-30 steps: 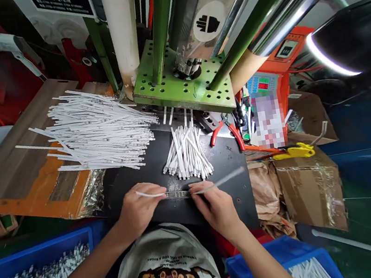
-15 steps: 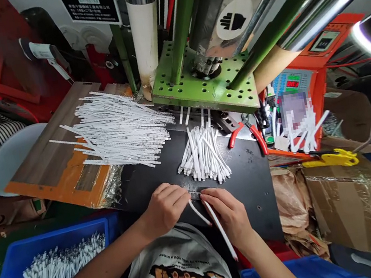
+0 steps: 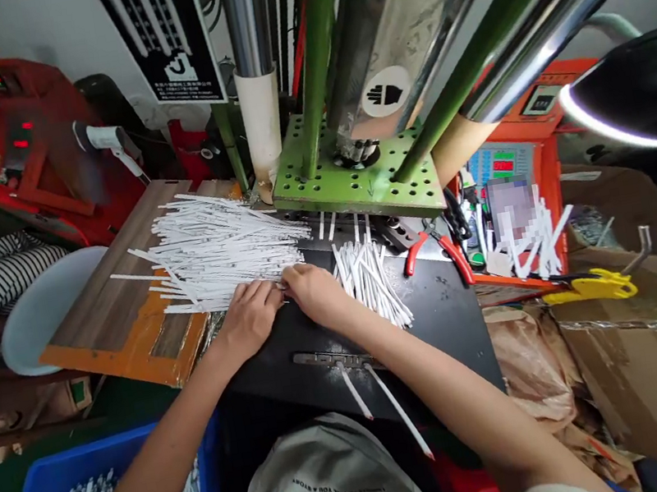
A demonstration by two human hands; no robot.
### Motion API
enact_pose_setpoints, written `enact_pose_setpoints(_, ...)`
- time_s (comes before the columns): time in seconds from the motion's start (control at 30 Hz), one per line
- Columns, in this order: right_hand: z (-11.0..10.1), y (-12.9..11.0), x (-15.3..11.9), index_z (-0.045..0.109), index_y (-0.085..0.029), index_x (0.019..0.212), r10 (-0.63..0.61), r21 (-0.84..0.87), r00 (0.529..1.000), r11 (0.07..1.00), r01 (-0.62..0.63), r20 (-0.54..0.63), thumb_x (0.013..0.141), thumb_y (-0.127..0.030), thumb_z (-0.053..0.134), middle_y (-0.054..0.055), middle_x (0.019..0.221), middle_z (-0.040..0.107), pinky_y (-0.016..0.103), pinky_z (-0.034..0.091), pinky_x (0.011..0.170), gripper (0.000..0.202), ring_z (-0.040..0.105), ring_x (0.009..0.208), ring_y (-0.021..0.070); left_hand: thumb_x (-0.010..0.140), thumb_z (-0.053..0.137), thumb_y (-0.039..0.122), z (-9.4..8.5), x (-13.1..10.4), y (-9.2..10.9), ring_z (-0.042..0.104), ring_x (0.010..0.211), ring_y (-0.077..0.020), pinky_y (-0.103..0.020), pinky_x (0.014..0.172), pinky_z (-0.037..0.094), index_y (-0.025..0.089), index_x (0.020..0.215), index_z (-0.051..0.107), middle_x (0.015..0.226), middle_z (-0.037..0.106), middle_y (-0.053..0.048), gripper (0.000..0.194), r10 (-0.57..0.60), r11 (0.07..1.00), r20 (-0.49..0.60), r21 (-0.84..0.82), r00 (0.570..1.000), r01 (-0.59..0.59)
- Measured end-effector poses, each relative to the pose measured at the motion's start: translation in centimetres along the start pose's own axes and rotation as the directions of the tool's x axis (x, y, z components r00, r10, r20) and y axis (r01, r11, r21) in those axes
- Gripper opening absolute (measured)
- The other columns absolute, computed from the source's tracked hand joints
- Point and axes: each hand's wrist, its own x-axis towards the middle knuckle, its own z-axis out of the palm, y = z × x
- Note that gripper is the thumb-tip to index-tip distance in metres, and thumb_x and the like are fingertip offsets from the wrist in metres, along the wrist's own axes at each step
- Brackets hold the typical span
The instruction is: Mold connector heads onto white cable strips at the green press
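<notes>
A wide pile of short white cables (image 3: 221, 238) lies on the left, and both hands are at its near right edge. My left hand (image 3: 254, 316) has its fingers curled together over the cable ends; what is under them is hidden. Right beside it, my right hand (image 3: 314, 291) pinches at the end of a white cable, its fingertips close to the left ones. Nearer my body lies a slotted metal bar (image 3: 315, 358) on the black work plate (image 3: 444, 344). Two white cables (image 3: 400, 413) stick out of the bar toward me. A smaller bundle of white cables (image 3: 371, 281) lies behind my right forearm.
A green press plate (image 3: 357, 191) on thick columns stands at the back, with several cable tails under it. Red-handled pliers (image 3: 455, 255) lie to the right, near an orange control box (image 3: 549, 161). A blue bin (image 3: 46, 474) of cables stands lower left; cardboard boxes stand right.
Both hands have left the slotted metal bar and moved up and left to the large cable pile. The bar now lies uncovered with two cables in it. The camera view has shifted.
</notes>
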Motion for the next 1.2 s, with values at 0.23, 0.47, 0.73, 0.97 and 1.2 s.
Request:
enact_pose_setpoints(0.23, -1.4, 1.2, -4.5, 0.061, -0.014, 0.088, 0.052, -0.092, 0.999, 0.994, -0.053, -0.012, 0.084, -0.003, 0.05, 0.013, 0.092, 0.062, 0.03, 0.041, 0.071, 0.016, 0.06, 0.085, 0.024, 0.096, 0.044, 0.011, -4.4, -0.1, -0.2, 0.063, 0.084, -0.0145, -0.027, 0.077, 0.05, 0.02, 0.099, 0.064, 0.091, 0.067, -0.003, 0.022, -0.188, 0.873, -0.302, -0.488, 0.935, 0.018)
enact_pose_setpoints(0.47, -0.2, 3.8, -16.9, 0.059, -0.019, 0.091, 0.246, 0.427, 0.955, 0.891, -0.157, -0.163, 0.095, -0.016, 0.053, 0.0, 0.076, 0.065, 0.023, 0.044, 0.064, 0.008, 0.061, 0.065, 0.0131, 0.085, 0.07, 0.018, -4.3, -1.2, 2.3, 0.066, 0.074, -0.0123, -0.024, 0.068, 0.055, 0.028, 0.103, 0.072, 0.085, 0.069, 0.002, 0.021, -0.491, 0.498, -0.182, -0.861, 0.852, 0.103)
enact_pose_setpoints(0.73, 3.7, 2.8, -19.0, 0.062, -0.02, 0.095, 0.166, 0.385, 0.924, 0.923, -0.022, -0.344, 0.097, -0.02, 0.054, 0.007, 0.097, 0.068, 0.033, 0.048, 0.081, 0.008, 0.062, 0.089, 0.0179, 0.093, 0.059, 0.015, -0.4, -3.4, 7.4, 0.067, 0.086, -0.0134, -0.026, 0.081, 0.054, 0.019, 0.095, 0.067, 0.092, 0.072, -0.003, 0.009, -0.098, 0.701, -0.081, -0.713, 0.992, 0.011)
enact_pose_setpoints(0.97, 4.2, 2.4, -18.3, 0.062, -0.019, 0.089, 0.124, 0.322, 0.941, 0.947, -0.018, -0.314, 0.1, -0.019, 0.043, 0.008, 0.091, 0.068, 0.032, 0.048, 0.077, 0.022, 0.06, 0.085, 0.0179, 0.091, 0.056, 0.01, -0.1, -3.6, 8.1, 0.066, 0.091, -0.0198, -0.034, 0.083, 0.051, 0.014, 0.099, 0.063, 0.094, 0.071, -0.007, 0.011, 0.084, 0.855, -0.107, -0.502, 0.991, -0.127)
enact_pose_setpoints(1.2, 3.6, 1.6, -18.6, 0.058, -0.018, 0.084, 0.096, 0.257, 0.942, 0.966, -0.01, -0.323, 0.097, -0.013, 0.042, 0.006, 0.082, 0.063, 0.029, 0.045, 0.068, 0.021, 0.057, 0.075, 0.0172, 0.093, 0.049, 0.01, -0.5, -4.1, 8.7, 0.066, 0.082, -0.0191, -0.033, 0.078, 0.054, 0.017, 0.094, 0.061, 0.087, 0.069, -0.006, 0.014, 0.052, 0.861, -0.128, -0.497, 0.99, -0.11)
